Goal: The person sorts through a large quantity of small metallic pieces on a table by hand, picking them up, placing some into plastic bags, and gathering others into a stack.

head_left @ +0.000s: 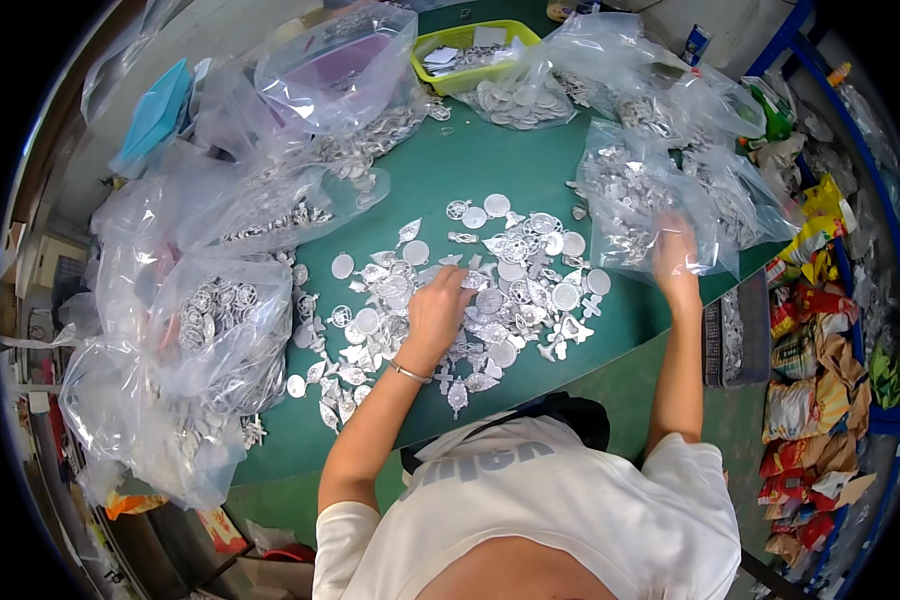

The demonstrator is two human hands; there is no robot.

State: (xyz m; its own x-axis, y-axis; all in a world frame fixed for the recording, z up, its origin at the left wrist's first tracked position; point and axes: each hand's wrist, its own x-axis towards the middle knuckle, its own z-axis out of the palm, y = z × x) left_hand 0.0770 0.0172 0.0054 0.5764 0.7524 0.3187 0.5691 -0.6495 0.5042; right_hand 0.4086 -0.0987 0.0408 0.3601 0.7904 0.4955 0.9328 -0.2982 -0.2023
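Note:
A loose heap of silver-coloured metal pieces [510, 270] lies on the green tabletop [420, 190]; discs, leaf shapes, openwork rounds and small crosses show among them. My left hand [436, 312], with a bangle at the wrist, reaches into the heap from its left side. Its fingers are bent and drawn together over the pieces; what is between them is too small to name. At the right, my right hand [676, 245] is at the mouth of a clear plastic bag [620, 190] of similar silver pieces. Plastic and pieces cover its fingertips.
Several clear bags of metal pieces [215, 310] crowd the left side. At the back stand a yellow-green basket [525, 35] and a purple basket under plastic [345, 60]. A grey crate [753, 320] sits below the right edge, near blue shelving [795, 30] and colourful packets [795, 360].

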